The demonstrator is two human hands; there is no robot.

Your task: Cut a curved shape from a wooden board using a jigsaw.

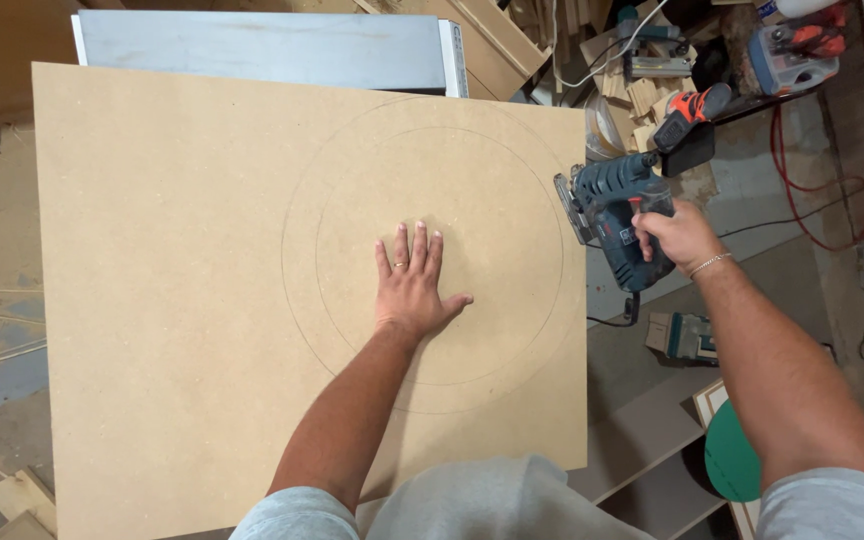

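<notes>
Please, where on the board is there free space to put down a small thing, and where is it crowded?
The board is bare left of the left hand, from the drawn circles to its left edge. The right edge is crowded: the right hand holds the jigsaw there, with the cluttered bench behind.

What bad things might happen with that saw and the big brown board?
1. The blue jigsaw sits at the right edge of the large tan fibreboard sheet; its black cord hangs just below and might snag.
2. The left hand lies flat inside the two pencilled circles, so a cut following them could pass near its fingers.
3. Only that hand presses the sheet; it may shift.
</notes>
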